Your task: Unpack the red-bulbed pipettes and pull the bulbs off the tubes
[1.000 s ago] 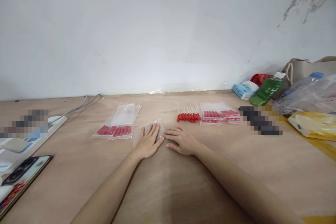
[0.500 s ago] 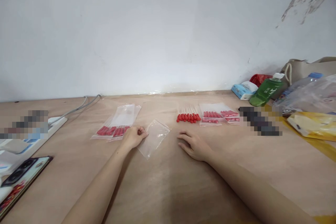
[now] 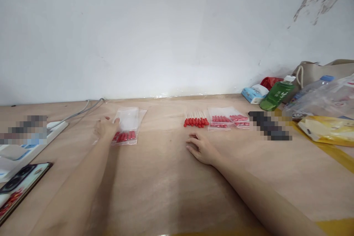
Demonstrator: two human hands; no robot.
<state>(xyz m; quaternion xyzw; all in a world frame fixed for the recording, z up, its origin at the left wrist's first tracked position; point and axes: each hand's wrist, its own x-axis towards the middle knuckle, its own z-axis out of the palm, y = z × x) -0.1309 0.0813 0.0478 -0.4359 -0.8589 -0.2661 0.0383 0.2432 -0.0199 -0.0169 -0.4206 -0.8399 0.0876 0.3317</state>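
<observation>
My left hand (image 3: 107,128) reaches over the left side of the filled zip bags (image 3: 129,120), its fingers blurred and partly hidden. Red-tipped sticks, like cotton swabs, show through the bags' clear fronts. Whether that hand holds anything I cannot make out. My right hand (image 3: 203,149) rests on the table with loosely curved fingers apart and nothing in them. Just beyond it lies a row of loose red-tipped swabs (image 3: 196,122), pale sticks pointing to the wall. Right of the row are more small zip bags of red-tipped swabs (image 3: 221,120).
At left lie a power strip (image 3: 59,127) with a grey cable (image 3: 87,107) and a phone (image 3: 23,182). At right stand a tissue pack (image 3: 251,95), a tilted green bottle (image 3: 278,94), a yellow packet (image 3: 326,129) and plastic bags (image 3: 329,96). A white wall (image 3: 171,37) bounds the table's back.
My left hand has moved left, onto the filled bags. The flat clear zip bag it pinched no longer shows in the middle of the table. My right hand stays nearly still.
</observation>
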